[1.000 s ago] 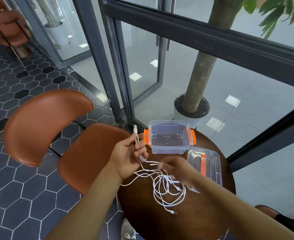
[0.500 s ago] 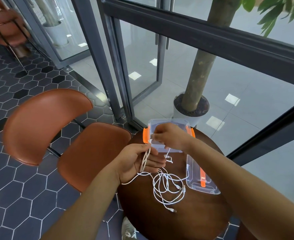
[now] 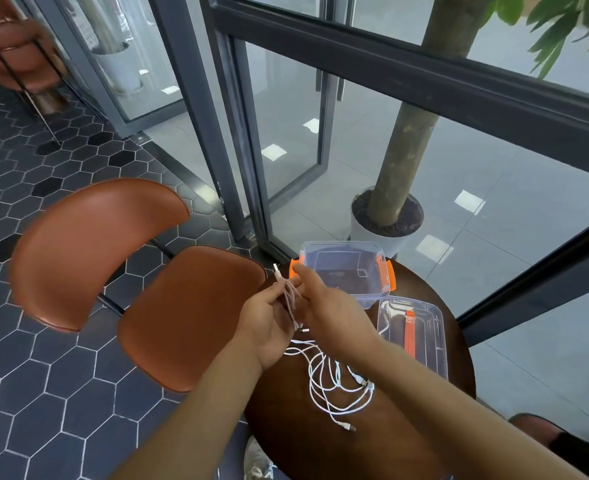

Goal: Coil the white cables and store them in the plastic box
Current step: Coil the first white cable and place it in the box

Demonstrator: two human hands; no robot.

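Observation:
A tangle of white cables [image 3: 338, 382] lies on the round dark wooden table [image 3: 372, 445]. My left hand [image 3: 265, 323] grips a bundle of folded cable loops [image 3: 287, 294], one plug sticking up past the fingers. My right hand [image 3: 327, 303] pinches the same cable at the top of that bundle. Just beyond my hands stands the clear plastic box [image 3: 346, 271] with orange latches, open and holding nothing. Its clear lid [image 3: 414, 334] with an orange handle lies flat on the table to the right.
A brown leather chair [image 3: 119, 271] stands left of the table. A potted tree [image 3: 386, 223] and dark-framed glass doors are behind the table. A dark shoe [image 3: 535, 431] shows at the bottom right, another foot below the table edge.
My right hand moved from over the box's left latch down to my left hand, laying another loop of cable onto the bundle held there. The loose tangle stays on the table.

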